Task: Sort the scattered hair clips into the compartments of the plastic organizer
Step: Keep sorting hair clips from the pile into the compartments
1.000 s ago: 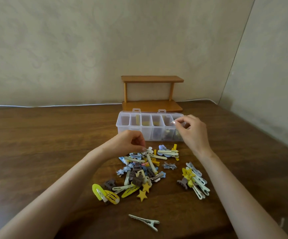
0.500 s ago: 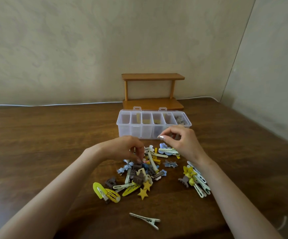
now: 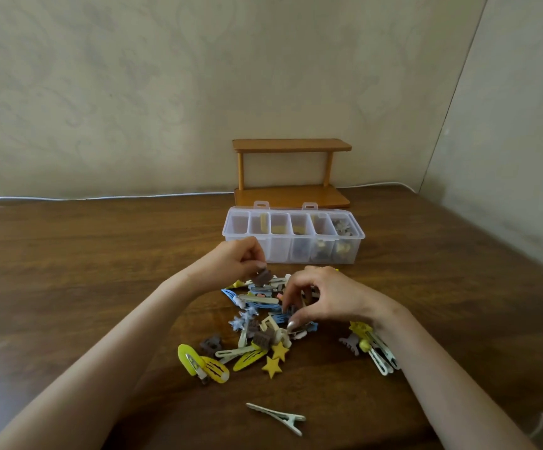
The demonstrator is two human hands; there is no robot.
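Left hand [image 3: 231,264] pinches a brown clip [image 3: 261,277] just above the pile [image 3: 262,341] of clips on the desk [image 3: 101,271]. Right hand [image 3: 325,297] pinches a dark clip [image 3: 291,310] within the pile. The open organizer [image 3: 279,251] stands just behind, several compartments holding clips.

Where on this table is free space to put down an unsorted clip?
Free: the wide bare table left of the organizer and the clip pile; also the strip right of the organizer, toward the wall. Crowded: over the pile up to the organizer, where the left hand and right hand are.
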